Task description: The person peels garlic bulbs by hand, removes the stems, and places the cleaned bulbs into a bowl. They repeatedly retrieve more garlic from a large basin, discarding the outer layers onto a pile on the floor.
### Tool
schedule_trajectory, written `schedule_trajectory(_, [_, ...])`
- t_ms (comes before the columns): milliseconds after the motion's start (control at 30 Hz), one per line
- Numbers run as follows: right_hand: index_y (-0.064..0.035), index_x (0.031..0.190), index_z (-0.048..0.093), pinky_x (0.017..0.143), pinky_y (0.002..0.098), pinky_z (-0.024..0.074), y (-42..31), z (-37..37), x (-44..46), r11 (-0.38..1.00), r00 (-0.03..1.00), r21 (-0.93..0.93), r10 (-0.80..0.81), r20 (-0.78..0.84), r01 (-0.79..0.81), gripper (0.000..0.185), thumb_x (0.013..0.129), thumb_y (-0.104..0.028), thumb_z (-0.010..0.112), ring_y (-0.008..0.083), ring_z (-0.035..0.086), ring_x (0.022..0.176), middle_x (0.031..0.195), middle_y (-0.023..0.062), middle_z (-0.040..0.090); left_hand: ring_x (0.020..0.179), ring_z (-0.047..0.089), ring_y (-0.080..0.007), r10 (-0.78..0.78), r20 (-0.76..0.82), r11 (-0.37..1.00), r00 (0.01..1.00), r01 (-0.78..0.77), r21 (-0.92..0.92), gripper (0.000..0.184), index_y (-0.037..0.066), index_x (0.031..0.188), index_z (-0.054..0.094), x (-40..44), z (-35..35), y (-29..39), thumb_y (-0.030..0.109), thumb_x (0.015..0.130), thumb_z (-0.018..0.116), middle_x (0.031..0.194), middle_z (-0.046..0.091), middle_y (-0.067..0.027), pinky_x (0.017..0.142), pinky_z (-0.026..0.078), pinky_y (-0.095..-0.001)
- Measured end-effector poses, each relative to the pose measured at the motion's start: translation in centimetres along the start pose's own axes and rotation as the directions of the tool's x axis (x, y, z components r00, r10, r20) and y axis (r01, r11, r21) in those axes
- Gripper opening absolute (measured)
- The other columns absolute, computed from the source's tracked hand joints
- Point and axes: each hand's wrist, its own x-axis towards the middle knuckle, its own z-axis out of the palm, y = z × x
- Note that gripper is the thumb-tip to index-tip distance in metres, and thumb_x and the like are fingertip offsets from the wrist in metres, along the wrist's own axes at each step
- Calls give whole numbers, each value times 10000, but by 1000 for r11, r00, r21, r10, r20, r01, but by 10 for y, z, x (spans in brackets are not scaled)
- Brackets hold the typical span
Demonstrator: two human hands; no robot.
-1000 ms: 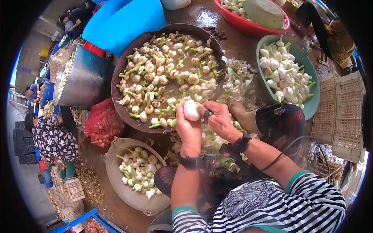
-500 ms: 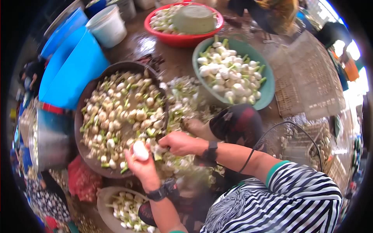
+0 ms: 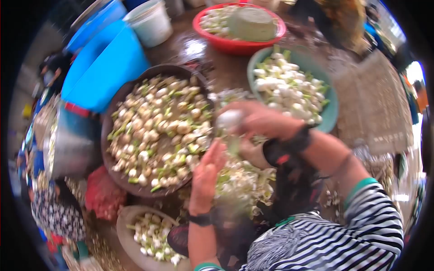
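My right hand [image 3: 264, 119], smeared by motion, holds a white peeled bulb [image 3: 230, 120] at its fingertips, to the right of the dark basin. My left hand [image 3: 207, 178] is raised beside the basin's right edge, holding nothing that I can see, its fingers stretched out. Many bulbs with green stems lie in murky water in the dark basin [image 3: 106, 156]. The green basin [image 3: 332, 110] at the upper right is heaped with clean white bulbs. Peelings [image 3: 244, 183] lie on the floor by my legs.
A red basin [image 3: 226, 46] holds bulbs and an upturned bowl. Blue tubs [image 3: 113, 63], a metal pot [image 3: 79, 144], a red net sack [image 3: 104, 194] and a pale bowl [image 3: 124, 235] surround the dark basin. Crates [image 3: 375, 104] stand right; a person [image 3: 56, 212] is at left.
The white bulb has passed from my left hand to my right hand, which has moved up toward the green basin. My left hand is now without it. The view has shifted.
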Motion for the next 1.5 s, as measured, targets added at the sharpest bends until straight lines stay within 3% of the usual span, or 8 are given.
schedule_trajectory(100, [-73, 1154, 558, 666, 292, 498, 31, -100, -5, 981, 990, -193, -63, -128, 38, 501, 668, -83, 678, 142, 600, 828, 909, 62, 627, 1007, 604, -225, -226, -344, 974, 911, 220, -57, 322, -5, 1175, 524, -1, -23, -11, 190, 919, 510, 1092, 618, -126, 825, 490, -326])
schedule_trajectory(200, [17, 1050, 583, 754, 349, 478, 82, -172, -7, 573, 939, -801, -152, -310, -172, 407, 649, -27, 643, 284, 616, 839, 939, 175, 629, 918, 623, -198, -274, -553, 961, 787, 250, -120, 258, 7, 1104, 543, -4, -40, -13, 184, 920, 504, 1024, 633, -111, 763, 498, -310])
schedule_trajectory(333, [41, 968, 599, 750, 370, 473, 74, -165, 55, 554, 951, -830, -214, -224, -71, 277, 695, -8, 608, 317, 618, 827, 839, 200, 633, 876, 624, -192, -256, -574, 965, 778, 244, -100, 228, 7, 1064, 546, 2, -44, -8, 175, 917, 501, 996, 633, -112, 743, 498, -302])
schedule_trajectory(433, [0, 1023, 619, 788, 410, 474, 47, -112, 146, 504, 887, -761, -414, 203, 409, 280, 770, -103, 556, 354, 598, 879, 905, 202, 630, 878, 623, -194, -268, -564, 962, 781, 247, -115, 225, -3, 1064, 551, 8, -46, -7, 156, 915, 495, 1000, 632, -118, 750, 498, -303])
schedule_trajectory(733, [-57, 1015, 614, 813, 442, 476, 79, 30, 397, 354, 971, -931, -240, 4, 91, 338, 680, -43, 566, 359, 581, 973, 934, 180, 638, 929, 607, -200, -346, -569, 936, 746, 313, -159, 225, -33, 1098, 533, 6, -73, -17, 83, 918, 464, 1041, 614, -138, 797, 488, -297])
schedule_trajectory(1233, [-34, 961, 633, 791, 424, 483, 85, 38, 358, 265, 988, -964, 150, 41, -1, 254, 743, -95, 519, 355, 594, 946, 966, 177, 640, 915, 589, -158, -328, -529, 945, 783, 285, -163, 228, -21, 1102, 542, -9, -63, 0, 105, 934, 453, 1030, 614, -99, 803, 466, -278])
schedule_trajectory(1367, [-45, 836, 671, 744, 412, 489, 78, 31, 369, 119, 956, -962, 134, 262, 247, 195, 694, -84, 544, 337, 612, 853, 894, 163, 649, 911, 588, -153, -321, -529, 947, 786, 278, -161, 225, -17, 1104, 544, -16, -63, 1, 104, 937, 454, 1023, 616, -94, 800, 464, -277])
schedule_trajectory(1500, [-56, 1021, 628, 798, 426, 496, 88, 27, 371, 360, 982, -919, -151, 111, 159, 303, 741, -76, 512, 347, 608, 940, 990, 185, 635, 916, 590, -151, -318, -503, 948, 804, 283, -148, 224, -17, 1108, 543, -14, -67, -1, 109, 939, 466, 1031, 617, -92, 801, 463, -276])
